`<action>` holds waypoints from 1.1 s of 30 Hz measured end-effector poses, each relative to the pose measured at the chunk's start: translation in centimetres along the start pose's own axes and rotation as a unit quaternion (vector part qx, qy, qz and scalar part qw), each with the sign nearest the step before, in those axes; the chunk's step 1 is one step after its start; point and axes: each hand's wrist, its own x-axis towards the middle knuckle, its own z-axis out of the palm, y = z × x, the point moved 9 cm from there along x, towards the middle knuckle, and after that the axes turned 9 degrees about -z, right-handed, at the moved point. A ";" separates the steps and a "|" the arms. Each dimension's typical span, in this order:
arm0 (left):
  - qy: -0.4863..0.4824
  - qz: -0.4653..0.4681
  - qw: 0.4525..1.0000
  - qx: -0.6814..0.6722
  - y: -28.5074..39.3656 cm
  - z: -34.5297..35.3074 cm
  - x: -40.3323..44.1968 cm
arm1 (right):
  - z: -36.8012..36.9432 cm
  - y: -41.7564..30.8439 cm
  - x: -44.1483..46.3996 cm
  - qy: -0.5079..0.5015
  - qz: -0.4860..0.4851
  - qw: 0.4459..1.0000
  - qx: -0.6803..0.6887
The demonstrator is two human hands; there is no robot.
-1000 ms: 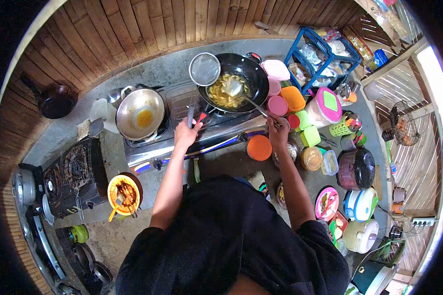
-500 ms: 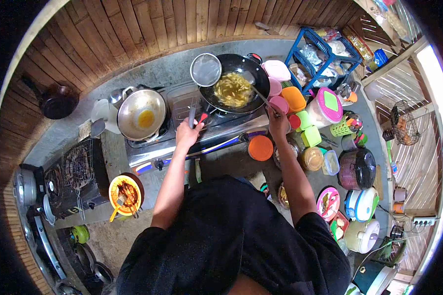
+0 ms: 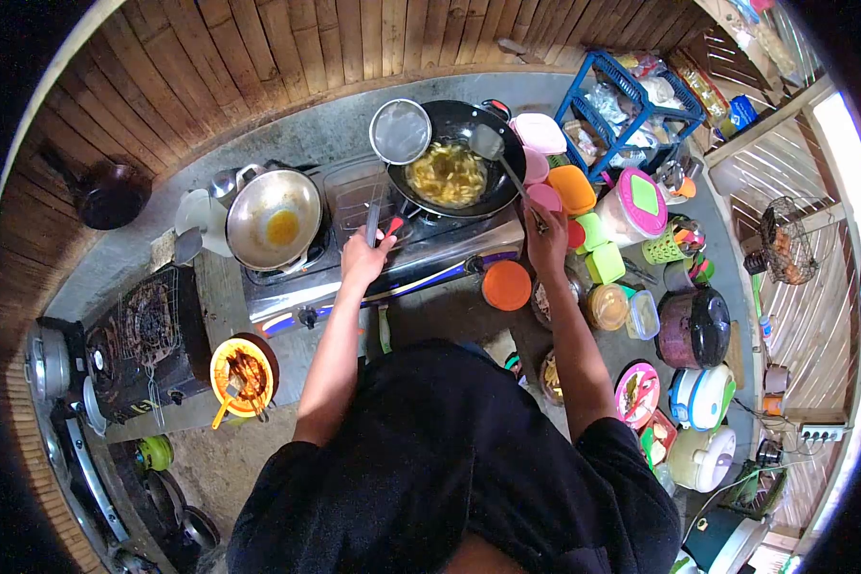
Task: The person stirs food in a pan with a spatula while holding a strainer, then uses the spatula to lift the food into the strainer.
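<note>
My left hand (image 3: 364, 260) is closed around the handle of a round mesh strainer (image 3: 400, 132), whose basket hangs over the left rim of a black wok (image 3: 500, 182). A red-ended piece (image 3: 394, 227) sticks out by my fingers; I cannot tell what it is. My right hand (image 3: 546, 234) grips a metal spatula (image 3: 486, 143), its blade raised over the back right of the wok. Pale yellow pieces of food (image 3: 448, 175) lie in bubbling oil in the wok. The wok stands on the right side of a gas stove (image 3: 354, 277).
On the left burner sits a silver pan (image 3: 249, 230) with some oil. An orange bowl (image 3: 222, 368) of red sauce stands at the front left. Plastic containers (image 3: 576, 191) crowd the wok's right side, below a blue rack (image 3: 598, 110). A grill (image 3: 148, 325) is farther left.
My right hand has moved slightly down and the spatula blade has come up out of the oil, toward the back of the wok. The food has shifted. My left hand and the strainer stay nearly still.
</note>
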 end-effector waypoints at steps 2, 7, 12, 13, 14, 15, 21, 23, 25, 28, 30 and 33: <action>0.001 0.001 1.000 0.001 0.0 0.0 0.0 | -0.4 0.6 -0.3 -0.002 0.001 0.999 -0.036; 0.004 0.007 1.000 0.000 0.2 -0.2 -0.2 | 0.0 1.5 -1.7 -0.023 0.032 0.999 0.010; 0.004 0.008 1.000 -0.001 0.2 -0.2 -0.1 | 1.5 0.6 -2.5 -0.038 0.141 0.971 0.191; 0.003 0.007 1.000 -0.002 0.2 -0.2 -0.2 | 1.8 0.1 -2.5 -0.036 0.155 0.950 0.268; 0.003 0.007 1.000 -0.002 0.2 -0.2 -0.2 | 2.3 0.5 -2.8 -0.035 0.154 0.950 0.268; 0.003 0.005 1.000 -0.005 0.3 -0.2 -0.2 | 2.8 0.8 -2.9 -0.025 0.148 0.946 0.286; 0.005 -0.009 1.000 -0.009 0.2 -0.2 -0.3 | 1.4 1.4 -1.3 -0.003 0.090 0.989 0.120; 0.004 -0.011 1.000 -0.009 0.1 -0.2 -0.2 | 0.8 0.9 -0.5 -0.001 0.065 0.997 0.040; 0.004 -0.011 1.000 -0.002 0.0 -0.1 -0.1 | 0.5 0.8 -0.2 0.018 0.053 0.998 0.020; 0.003 -0.016 1.000 -0.006 0.0 -0.1 -0.1 | 1.0 1.2 -0.3 -0.011 0.096 0.995 -0.003; 0.005 -0.013 1.000 -0.007 0.0 -0.1 0.0 | 2.1 2.2 -0.6 -0.027 0.132 0.986 0.098; 0.003 -0.006 1.000 -0.005 -0.1 -0.1 0.1 | 3.8 3.2 -1.2 -0.028 0.165 0.948 0.269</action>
